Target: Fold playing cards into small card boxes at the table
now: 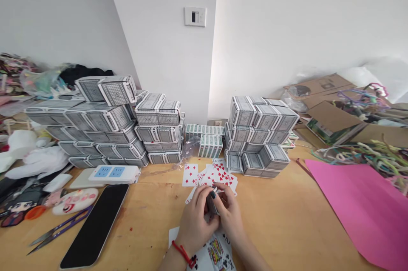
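Low over the middle of the table, my left hand [197, 215] and my right hand [228, 210] are both closed around a small deck of playing cards [211, 203]. The fingers hide most of the deck. Just beyond them, loose red-suited cards [190, 175] lie face up, partly overlapping. Under my wrists are more face-up cards [216, 252], a king of clubs among them. A red cord bracelet [182, 254] circles my left wrist.
Wrapped card packs stand in tall stacks at left [116, 118] and right [261, 120], with green-white packs [210, 145] between. At left lie a phone [95, 224], thread snips [60, 228] and a power strip [113, 174]. Pink paper [366, 211] and a cardboard box [338, 120] occupy the right.
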Tool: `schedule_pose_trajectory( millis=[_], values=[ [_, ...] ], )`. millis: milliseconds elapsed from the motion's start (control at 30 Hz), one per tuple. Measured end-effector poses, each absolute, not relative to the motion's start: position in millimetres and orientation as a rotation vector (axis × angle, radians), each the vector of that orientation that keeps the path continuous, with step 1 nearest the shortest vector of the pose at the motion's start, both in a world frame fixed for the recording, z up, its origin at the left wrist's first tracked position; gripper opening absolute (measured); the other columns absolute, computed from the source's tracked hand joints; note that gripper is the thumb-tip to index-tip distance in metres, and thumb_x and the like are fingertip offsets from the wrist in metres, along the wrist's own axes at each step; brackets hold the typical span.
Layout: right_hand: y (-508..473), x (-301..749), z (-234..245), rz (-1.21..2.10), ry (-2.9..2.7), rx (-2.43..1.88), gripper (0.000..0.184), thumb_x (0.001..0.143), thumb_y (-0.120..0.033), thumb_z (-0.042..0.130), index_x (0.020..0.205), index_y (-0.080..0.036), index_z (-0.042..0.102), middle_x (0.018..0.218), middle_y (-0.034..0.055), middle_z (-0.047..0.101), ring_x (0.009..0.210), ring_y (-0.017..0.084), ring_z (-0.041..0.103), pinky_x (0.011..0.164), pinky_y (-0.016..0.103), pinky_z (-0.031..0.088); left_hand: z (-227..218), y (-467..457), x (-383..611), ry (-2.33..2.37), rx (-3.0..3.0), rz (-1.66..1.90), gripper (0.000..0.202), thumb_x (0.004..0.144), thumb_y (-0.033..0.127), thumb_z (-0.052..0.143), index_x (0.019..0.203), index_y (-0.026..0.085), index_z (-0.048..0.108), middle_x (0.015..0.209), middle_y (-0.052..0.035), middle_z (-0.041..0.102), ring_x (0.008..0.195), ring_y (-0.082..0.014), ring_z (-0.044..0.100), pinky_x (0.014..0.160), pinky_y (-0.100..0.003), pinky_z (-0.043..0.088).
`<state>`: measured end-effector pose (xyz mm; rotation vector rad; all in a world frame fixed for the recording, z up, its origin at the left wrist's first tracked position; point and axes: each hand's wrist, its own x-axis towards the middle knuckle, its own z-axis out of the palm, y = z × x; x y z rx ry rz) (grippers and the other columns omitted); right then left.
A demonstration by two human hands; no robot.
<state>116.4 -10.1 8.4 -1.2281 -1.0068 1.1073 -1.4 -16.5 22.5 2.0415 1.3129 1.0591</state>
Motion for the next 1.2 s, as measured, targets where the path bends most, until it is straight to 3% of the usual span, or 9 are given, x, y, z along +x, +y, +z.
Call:
schedule_pose_trajectory(
  millis=[500, 1000, 1200],
  values=[
    [-12.2, 113.3, 4.4, 1.151, -1.154, -1.115, 0.028, 0.077, -0.039, 0.052, 0.1, -0.023, 0.049, 0.093, 0.0028, 0.058, 0.083, 0.018, 0.055, 0.076, 0.031, 0.045, 10.7, -17.3, 0.2, 1.369, 2.152, 1.092, 0.056, 0.066, 0.008, 0.049, 0.12, 0.019, 0.039, 0.119, -0.01, 0.049, 0.114, -0.0228, 0.044, 0.094, -0.039, 0.041],
    [-18.6, 112.3, 14.0, 1.337, -1.051, -0.935, 0.031, 0.079, -0.044, 0.049, 0.105, -0.028, 0.045, 0.109, 0.0024, 0.052, 0.108, 0.019, 0.045, 0.094, 0.033, 0.035, 12.6, -16.8, 1.5, 1.329, 2.068, 1.143, 0.054, 0.064, 0.01, 0.052, 0.116, 0.019, 0.041, 0.117, -0.0106, 0.051, 0.11, -0.0231, 0.047, 0.091, -0.04, 0.042],
    [-17.0, 112.1, 18.3, 1.409, -1.001, -0.89, 0.032, 0.075, -0.038, 0.057, 0.102, -0.026, 0.046, 0.099, 0.0022, 0.056, 0.095, 0.02, 0.052, 0.084, 0.032, 0.042, 11.3, -16.0, 1.9, 1.383, 2.043, 1.205, 0.049, 0.068, 0.015, 0.052, 0.116, 0.019, 0.042, 0.113, -0.0106, 0.054, 0.107, -0.0229, 0.05, 0.088, -0.039, 0.045]
  ],
)
